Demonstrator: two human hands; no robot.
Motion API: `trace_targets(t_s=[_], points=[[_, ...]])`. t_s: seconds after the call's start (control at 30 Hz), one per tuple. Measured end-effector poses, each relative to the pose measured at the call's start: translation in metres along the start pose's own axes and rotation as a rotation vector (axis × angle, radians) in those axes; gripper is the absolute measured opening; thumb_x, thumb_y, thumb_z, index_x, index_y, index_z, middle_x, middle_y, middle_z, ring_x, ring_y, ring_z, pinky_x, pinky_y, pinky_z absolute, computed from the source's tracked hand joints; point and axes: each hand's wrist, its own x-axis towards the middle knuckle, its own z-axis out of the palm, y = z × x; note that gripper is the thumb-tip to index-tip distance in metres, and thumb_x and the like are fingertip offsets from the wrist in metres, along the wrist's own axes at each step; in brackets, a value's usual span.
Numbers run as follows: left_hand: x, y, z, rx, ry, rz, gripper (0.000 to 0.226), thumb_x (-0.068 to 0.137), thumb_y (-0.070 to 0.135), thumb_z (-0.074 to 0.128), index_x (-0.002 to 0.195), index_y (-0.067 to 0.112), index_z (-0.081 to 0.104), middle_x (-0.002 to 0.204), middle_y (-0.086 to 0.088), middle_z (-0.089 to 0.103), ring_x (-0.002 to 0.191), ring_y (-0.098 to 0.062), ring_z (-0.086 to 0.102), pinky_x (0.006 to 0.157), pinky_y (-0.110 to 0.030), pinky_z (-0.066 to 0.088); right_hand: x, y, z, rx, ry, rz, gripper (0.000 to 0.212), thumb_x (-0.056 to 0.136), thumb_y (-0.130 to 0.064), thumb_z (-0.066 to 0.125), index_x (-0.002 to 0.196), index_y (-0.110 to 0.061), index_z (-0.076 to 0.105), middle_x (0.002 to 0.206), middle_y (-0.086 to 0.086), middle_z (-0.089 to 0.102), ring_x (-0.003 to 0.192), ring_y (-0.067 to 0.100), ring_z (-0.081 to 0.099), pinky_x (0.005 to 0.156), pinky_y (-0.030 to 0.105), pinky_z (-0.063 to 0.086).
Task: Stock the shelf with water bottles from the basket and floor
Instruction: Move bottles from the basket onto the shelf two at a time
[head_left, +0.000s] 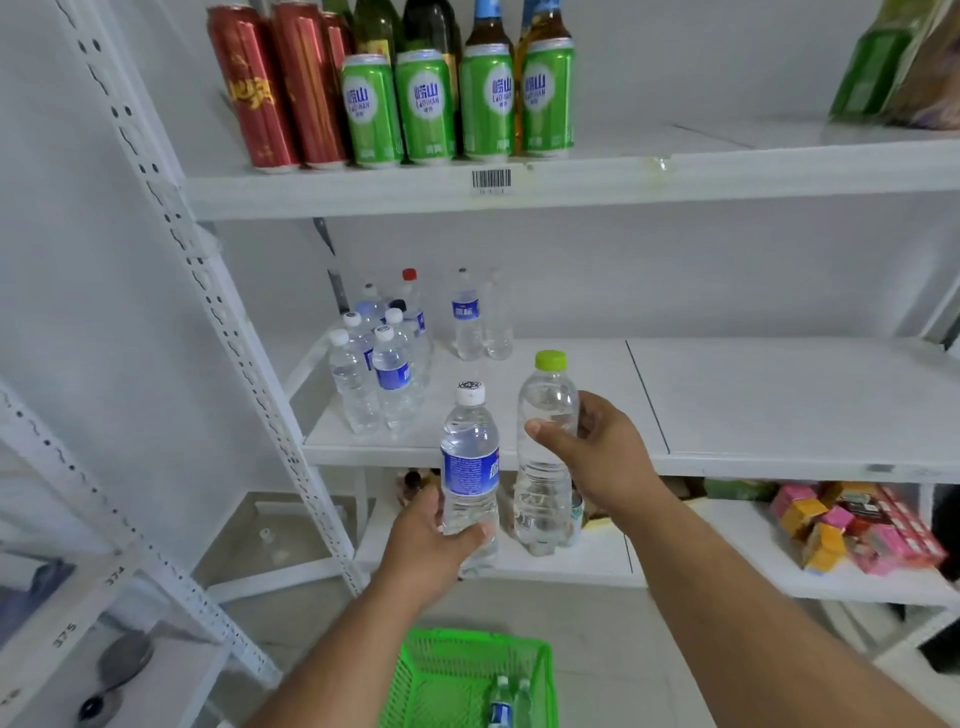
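Bottles (470, 467): two held, perhaps nine shelved.

Left hand (434, 530) grips a blue-label water bottle (470, 475) low on its body, upright. Right hand (597, 457) grips a green-cap bottle (545, 447) mid-body, upright, just beside the first. Both are in front of the middle shelf (779, 410), which carries a bottle cluster (382, 364) at left. Green basket (467, 675) below holds two more bottles (509, 704).
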Motion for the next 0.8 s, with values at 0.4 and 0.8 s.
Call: trace_targets(t_s=[0.4, 0.8], points=[[0.095, -0.012, -0.012, -0.011, -0.003, -0.029, 0.044, 0.07, 0.023, 0.083, 0.109, 0.026, 0.065, 0.101, 0.008, 0.076, 0.094, -0.009, 0.072, 0.088, -0.037, 0.057, 0.083, 0.008, 0.028, -0.081, 0.064, -0.014, 0.039, 0.081, -0.036, 0.08, 0.115, -0.023, 0.067, 0.104, -0.011, 0.074, 0.098, 0.003, 0.068, 0.089, 0.028, 0.054], [0.174, -0.007, -0.033, 0.014, -0.022, -0.001, 0.04, 0.075, 0.014, 0.082, 0.1, 0.032, 0.057, 0.093, 0.015, 0.067, 0.085, 0.001, 0.062, 0.066, -0.01, 0.043, 0.155, 0.003, 0.063, -0.097, 0.108, 0.034, 0.038, 0.082, -0.033, 0.08, 0.115, -0.024, 0.065, 0.101, -0.016, 0.069, 0.094, -0.001, 0.064, 0.08, 0.02, 0.049]])
